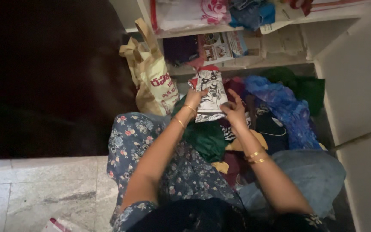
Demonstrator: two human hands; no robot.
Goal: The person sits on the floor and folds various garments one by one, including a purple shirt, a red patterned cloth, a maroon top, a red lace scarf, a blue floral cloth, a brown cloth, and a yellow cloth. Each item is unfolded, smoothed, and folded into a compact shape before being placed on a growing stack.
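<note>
Left hand (194, 98) & right hand (234, 108) both grip one folded black-and-white printed cloth (210, 93), fingers closed on its side edges, held upright over a clothes pile (245, 129) at the bottom of an open cupboard. Step looks like handling/sorting one piece; any next move needs both hands steady so the fold holds. Nearby: 1 cream cloth bag (153, 77) at left, 1 blue crumpled garment (286, 109) at right, 2 shelves (254, 60) above w/ packets.
</note>
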